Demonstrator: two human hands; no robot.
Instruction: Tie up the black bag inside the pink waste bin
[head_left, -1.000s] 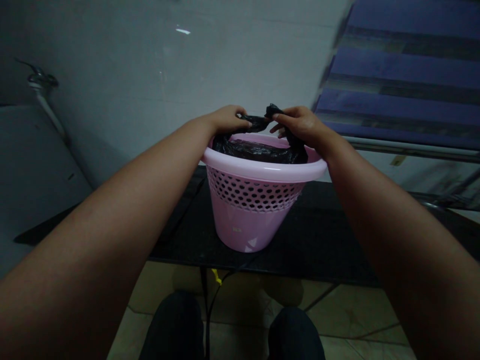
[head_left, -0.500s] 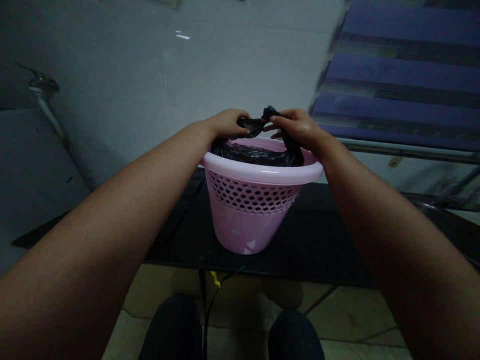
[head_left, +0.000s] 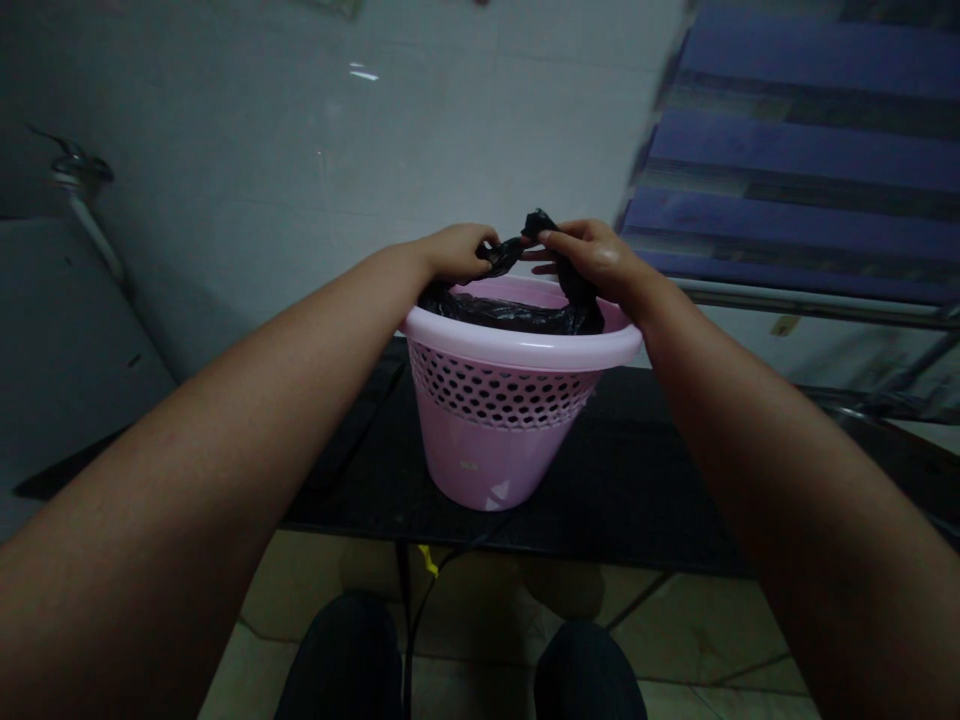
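Note:
A pink plastic wastebasket (head_left: 480, 425), with a band of round holes under its thick rim, stands upright on a black bench. Inside it sits a black plastic bag (head_left: 517, 316), its top edge gathered and raised above the rim. Over the left part of the opening, my left hand (head_left: 459, 252) is closed on one twisted part of the bag. My right hand (head_left: 589, 255) pinches another bunched part between thumb and forefinger, its other fingers loosely apart. The stretch of bag between the hands is crossed or twisted. The bottom of the bag is hidden.
The black bench (head_left: 645, 470) runs across under the basket, against a pale tiled wall (head_left: 262, 130). A purple striped cloth (head_left: 795, 150) hangs at the right above a metal rail. At the left are a tap (head_left: 79, 165) and a grey panel. A yellow tag (head_left: 428, 560) hangs below the bench edge.
My left hand has turned slightly and drawn the bag strip between the hands a little tighter. The right hand keeps its pinch; the basket stays in place, apart from a small camera shift.

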